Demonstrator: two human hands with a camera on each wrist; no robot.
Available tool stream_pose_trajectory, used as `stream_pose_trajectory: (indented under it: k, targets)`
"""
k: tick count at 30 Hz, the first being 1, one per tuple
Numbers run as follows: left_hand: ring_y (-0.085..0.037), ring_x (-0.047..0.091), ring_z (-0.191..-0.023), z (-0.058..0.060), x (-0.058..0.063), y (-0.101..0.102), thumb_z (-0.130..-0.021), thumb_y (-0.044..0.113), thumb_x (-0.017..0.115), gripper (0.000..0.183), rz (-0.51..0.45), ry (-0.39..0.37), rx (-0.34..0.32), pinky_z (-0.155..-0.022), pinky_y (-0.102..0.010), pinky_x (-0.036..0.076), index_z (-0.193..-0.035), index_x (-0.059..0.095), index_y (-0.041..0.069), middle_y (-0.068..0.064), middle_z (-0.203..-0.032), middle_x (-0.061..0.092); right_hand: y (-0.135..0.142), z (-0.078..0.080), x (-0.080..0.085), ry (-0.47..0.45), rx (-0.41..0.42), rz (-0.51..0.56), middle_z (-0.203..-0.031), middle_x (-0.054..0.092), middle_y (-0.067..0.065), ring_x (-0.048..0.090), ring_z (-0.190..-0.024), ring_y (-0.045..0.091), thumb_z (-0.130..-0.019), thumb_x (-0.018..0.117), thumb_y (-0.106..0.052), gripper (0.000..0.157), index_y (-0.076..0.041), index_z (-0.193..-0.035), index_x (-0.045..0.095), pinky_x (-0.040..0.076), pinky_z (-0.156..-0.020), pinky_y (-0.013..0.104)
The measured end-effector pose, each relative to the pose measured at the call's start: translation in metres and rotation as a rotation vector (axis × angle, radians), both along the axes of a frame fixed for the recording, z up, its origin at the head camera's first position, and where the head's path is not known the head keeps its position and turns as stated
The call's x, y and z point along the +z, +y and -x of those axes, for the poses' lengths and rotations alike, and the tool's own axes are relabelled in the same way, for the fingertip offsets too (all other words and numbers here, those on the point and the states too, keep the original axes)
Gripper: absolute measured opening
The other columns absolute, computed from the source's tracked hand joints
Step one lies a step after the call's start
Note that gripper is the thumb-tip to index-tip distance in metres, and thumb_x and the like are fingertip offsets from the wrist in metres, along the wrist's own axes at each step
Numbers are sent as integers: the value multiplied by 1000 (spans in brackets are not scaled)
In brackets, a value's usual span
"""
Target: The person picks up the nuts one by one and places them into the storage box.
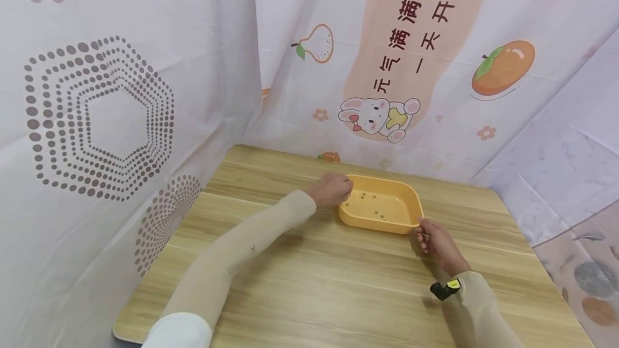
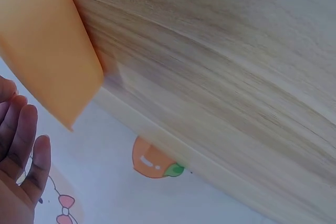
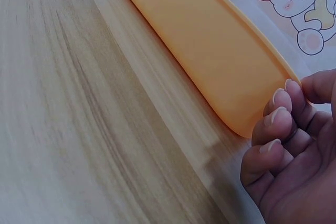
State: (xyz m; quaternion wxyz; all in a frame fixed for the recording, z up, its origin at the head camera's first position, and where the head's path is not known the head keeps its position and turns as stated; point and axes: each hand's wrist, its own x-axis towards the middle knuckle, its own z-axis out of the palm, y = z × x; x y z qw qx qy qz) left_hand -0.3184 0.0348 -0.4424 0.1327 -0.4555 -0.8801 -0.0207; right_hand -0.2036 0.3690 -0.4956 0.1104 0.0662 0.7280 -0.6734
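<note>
A shallow yellow-orange plastic tray [image 1: 387,226] with rounded corners is at the far side of the wooden table, several small dark spots on its floor. My left hand [image 1: 332,189] has its fingers curled at the tray's left rim and grips it there; the left wrist view has this hand at its left edge, beside the tray's orange wall [image 2: 50,51]. At the tray's near right corner, my right hand [image 1: 437,243] pinches the rim between thumb and index finger. The other fingers [image 3: 262,156] of that hand curl loosely below the rim, outside the wall.
The wood-grain table [image 1: 309,294] extends from the tray toward me. Behind it hangs a white curtain [image 1: 300,106] printed with fruit and a rabbit. Another curtain [image 1: 208,69] borders the left side, and a marbled sheet [image 1: 546,165] stands at the right.
</note>
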Motion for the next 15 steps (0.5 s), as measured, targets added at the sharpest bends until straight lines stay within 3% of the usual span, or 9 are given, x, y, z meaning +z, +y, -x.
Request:
stream_pose_trajectory:
  k: [15]
  targets:
    - [-6, 57, -72, -2, -9, 11, -94, 23, 58, 12, 8, 40, -44, -60, -18, 46, -91, 67, 15, 5, -85, 63, -3, -2, 2, 8, 2, 3, -67, 50, -2, 45, -52, 11, -101, 43, -40, 41, -1, -91, 50, 37, -47, 26]
